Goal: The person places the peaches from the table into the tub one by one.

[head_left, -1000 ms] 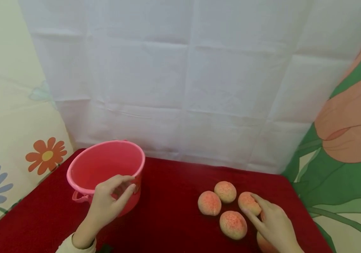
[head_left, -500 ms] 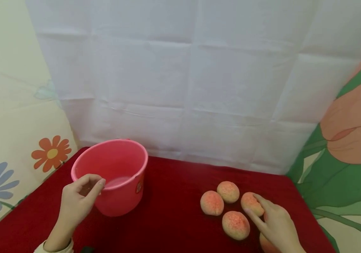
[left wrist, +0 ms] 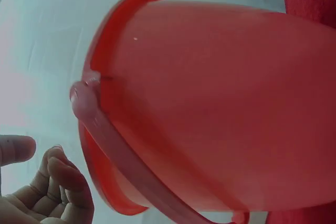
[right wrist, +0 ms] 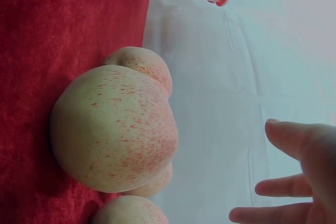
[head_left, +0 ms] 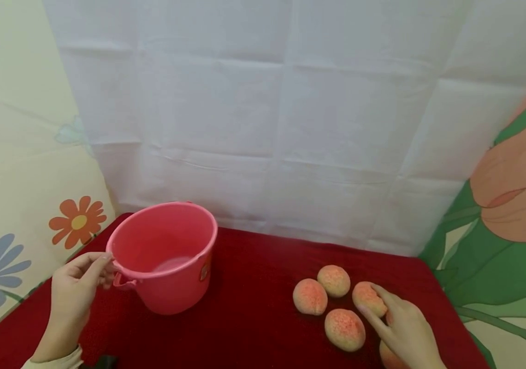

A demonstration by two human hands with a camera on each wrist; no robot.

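Note:
A pink bucket [head_left: 175, 289] stands upright on the red cloth, with its handle [left wrist: 134, 166] hanging down one side. My left hand [head_left: 71, 292] is beside the bucket's left rim, fingers loosely bent; the left wrist view shows thumb and fingers apart with nothing between them. Several peaches lie on the right, among them one peach [head_left: 310, 296] at the left of the group and another peach [head_left: 344, 329] in front. Over the rightmost ones hovers my right hand [head_left: 403, 323], its fingers extended and clear of the large peach [right wrist: 113, 129] in the right wrist view. It partly hides a peach [head_left: 389, 356] beneath.
The red cloth [head_left: 253, 307] covers the table between bucket and peaches. Behind it hangs a white sheet [head_left: 263, 128]. Flower-printed cloths flank both sides. A small dark object [head_left: 106, 362] shows at the bottom edge near my left sleeve.
My left hand has moved left from in front of the bucket to beside its left rim. The right hand stays over the peaches. The view has shifted slightly.

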